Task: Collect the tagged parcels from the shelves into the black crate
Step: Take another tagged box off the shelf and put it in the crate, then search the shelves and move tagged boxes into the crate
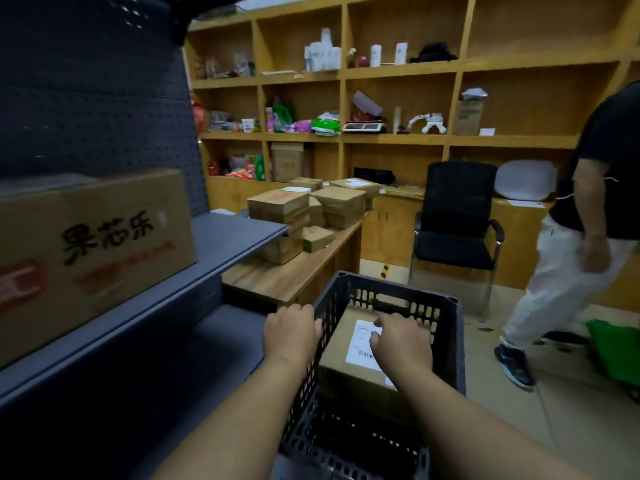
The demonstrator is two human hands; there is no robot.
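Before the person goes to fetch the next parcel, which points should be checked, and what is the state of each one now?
1. Parcel lies inside the black crate: ok.
2. White tag on the parcel faces up: ok.
3. Left hand holds the crate's left rim: ok.
4. Right hand free of the parcel: not ok, it rests on top.
5. Room left in the crate: ok, the near part looks free.
6. Path clear: not ok, another person walks at the right.
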